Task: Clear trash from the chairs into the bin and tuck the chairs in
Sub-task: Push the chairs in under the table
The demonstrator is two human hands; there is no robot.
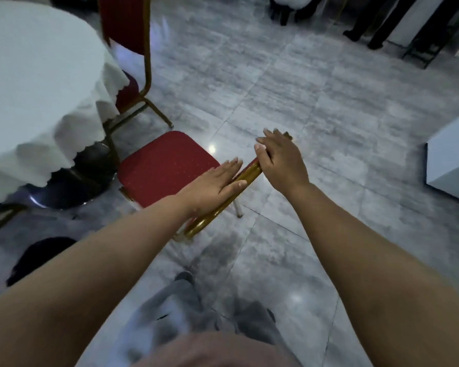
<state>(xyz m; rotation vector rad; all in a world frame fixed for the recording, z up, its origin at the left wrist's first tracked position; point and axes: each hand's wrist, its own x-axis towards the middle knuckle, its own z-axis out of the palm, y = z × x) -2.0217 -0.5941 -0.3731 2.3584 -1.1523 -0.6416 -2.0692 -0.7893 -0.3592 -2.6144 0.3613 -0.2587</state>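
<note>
On chair [167, 165], left hand [212, 184], right hand [278, 160].

the glossy grey marble-tile floor [276, 83] carried a near red-cushioned gold-framed chair [164, 168], a second matching chair [125, 25], a dark table base [90, 168] and a white box [453, 165].

On my feed, a round surface [24, 62] draped in a scalloped white cloth [77, 133] filled the upper left, above glossy grey marble floor tiles [276, 88]. A white box [453, 160] sat at right, and dark-trousered legs [376, 25] stood far off.
</note>
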